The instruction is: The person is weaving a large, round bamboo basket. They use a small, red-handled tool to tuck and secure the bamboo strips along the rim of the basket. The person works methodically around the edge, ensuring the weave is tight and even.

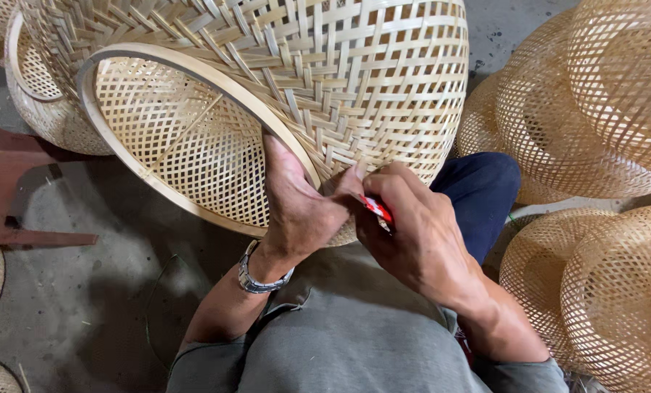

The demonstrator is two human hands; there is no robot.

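Observation:
A large woven bamboo basket (325, 73) lies tilted on my lap, its round rim (158, 62) facing left. My left hand (296, 204), with a metal wristwatch (256, 280) on the wrist, grips the rim at its lower right, fingers inside the basket and thumb on the outer weave. My right hand (413, 225) is closed around a small red tool (378, 209), its tip pressed to the weave beside my left thumb.
Several finished dome-shaped bamboo baskets are stacked at the right (594, 94) and lower right (602, 291). More baskets sit at the upper left (38, 87) and left edge. A dark red wooden stool (12, 189) stands on the grey concrete floor at left.

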